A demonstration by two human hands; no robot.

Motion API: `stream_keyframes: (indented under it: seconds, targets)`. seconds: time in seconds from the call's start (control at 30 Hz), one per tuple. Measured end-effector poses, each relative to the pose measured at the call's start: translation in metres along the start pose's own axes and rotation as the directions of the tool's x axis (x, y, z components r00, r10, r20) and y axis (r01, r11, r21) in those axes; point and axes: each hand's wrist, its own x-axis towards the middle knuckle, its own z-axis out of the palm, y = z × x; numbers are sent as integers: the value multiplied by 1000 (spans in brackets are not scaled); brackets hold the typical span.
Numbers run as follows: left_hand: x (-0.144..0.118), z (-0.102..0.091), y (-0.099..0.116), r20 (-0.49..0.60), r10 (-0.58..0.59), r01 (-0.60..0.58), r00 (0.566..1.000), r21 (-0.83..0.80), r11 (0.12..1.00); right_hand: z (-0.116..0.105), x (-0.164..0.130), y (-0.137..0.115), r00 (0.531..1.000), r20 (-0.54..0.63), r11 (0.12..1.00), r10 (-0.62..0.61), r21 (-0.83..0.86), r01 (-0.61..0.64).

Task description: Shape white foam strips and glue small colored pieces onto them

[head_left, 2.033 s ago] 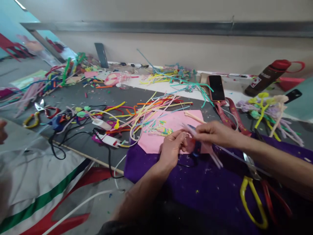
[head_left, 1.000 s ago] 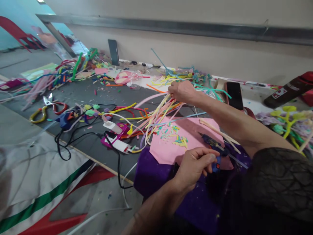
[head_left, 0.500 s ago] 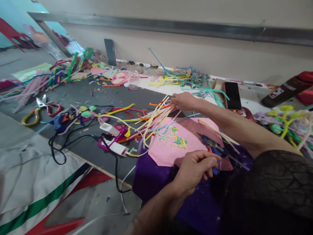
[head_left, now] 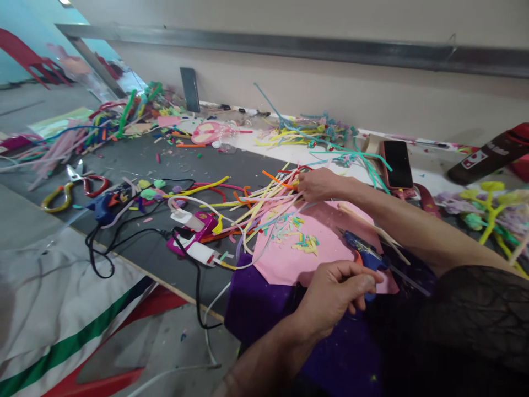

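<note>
At far left on the tabletop (head_left: 138,159), the scissors (head_left: 97,186) lie with blades parted. Just right of them rests a blue glue gun (head_left: 108,206), its black cord hanging past the edge. Next is a magenta power strip (head_left: 211,222) with white plugs.

The loose pipe cleaners (head_left: 268,200) lie in a tangled bundle at mid-tabletop, their near ends overlapping the pink sheet (head_left: 276,267). Cut pieces (head_left: 306,243) are scattered on that sheet, itself partly over a purple cloth (head_left: 260,300).

The right hand (head_left: 320,184) is at the bundle's right end, fingers bent down among the pipe cleaners; the fingertips are hidden, so whether they grip cannot be told. The left hand (head_left: 335,289) is raised at the sheet's near edge, thumb and forefinger together; any small item between them cannot be made out. Just beyond it lies a second glue gun (head_left: 359,247); contact is undetermined.

Farther right are a phone (head_left: 397,164) and a tilted bottle (head_left: 487,154).

Assessment: the step in hand appears to be selection from the bundle. The next move calls for a fine pinch and a slow draw, leaving neighbouring strands undisturbed.
</note>
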Motion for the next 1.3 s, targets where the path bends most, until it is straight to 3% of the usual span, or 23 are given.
stream_keyframes:
  seconds: [0.13,0.2,0.4,0.67,0.83,0.97,1.1,1.2,1.3]
  targets:
    - [0,-1,-1,19,1,-1,1000,10,1000,-12,18,-10,979,-203,999,17,-35,-24]
    - [1,-1,-1,17,-2,2,1000,20,1000,-12,33,-17,971,-235,997,41,-51,-54]
    - [2,-1,-1,-16,5,-5,1000,33,999,2,68,-18,984,-177,995,29,-92,-45]
    - [0,-1,0,20,0,-1,1000,51,999,6,68,-5,999,-43,999,-11,-52,8]
    - [0,-2,-1,20,6,-7,1000,59,998,9,70,-14,998,-57,997,-21,-69,17]
    - [0,-1,-2,13,21,-22,1000,60,998,15,71,-19,991,-136,997,-19,-78,9]
    - [0,-1,-1,6,32,-32,999,53,998,5,68,-8,950,-303,993,80,-62,-103]
    - [0,0,-1,1,38,-38,999,56,998,-16,63,13,876,-439,974,199,-8,-225]
    - [1,-1,-2,4,43,-43,999,60,997,-37,54,33,795,-541,959,275,90,-270]
